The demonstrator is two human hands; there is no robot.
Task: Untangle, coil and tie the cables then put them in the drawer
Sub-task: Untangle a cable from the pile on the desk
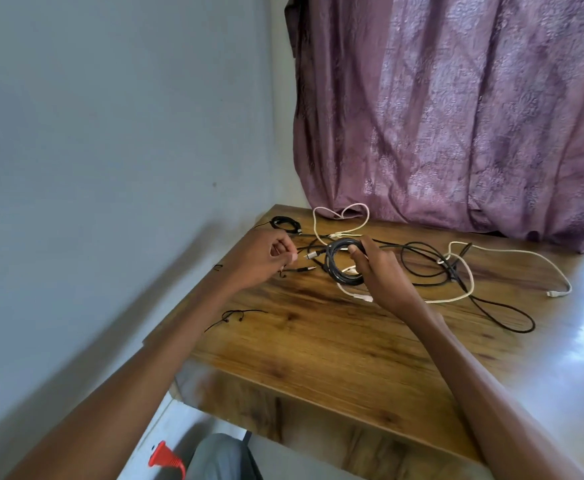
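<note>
My right hand (375, 268) grips a coil of black cable (340, 263) held just above the wooden table (318, 344). My left hand (266, 258) is beside it on the left, fingers pinched on a thin black tie (282, 270). A loose black cable (463, 282) loops across the table to the right, tangled with a white cable (512, 258). Another white cable (342, 220) lies behind the hands. A small tied black coil (285, 224) rests at the table's far left corner. The drawer is not in sight.
A spare black tie (231, 317) lies near the table's left edge. A purple curtain (456, 116) hangs behind the table, and a grey wall (110, 133) runs along the left. A red plug (165, 459) lies on the floor below.
</note>
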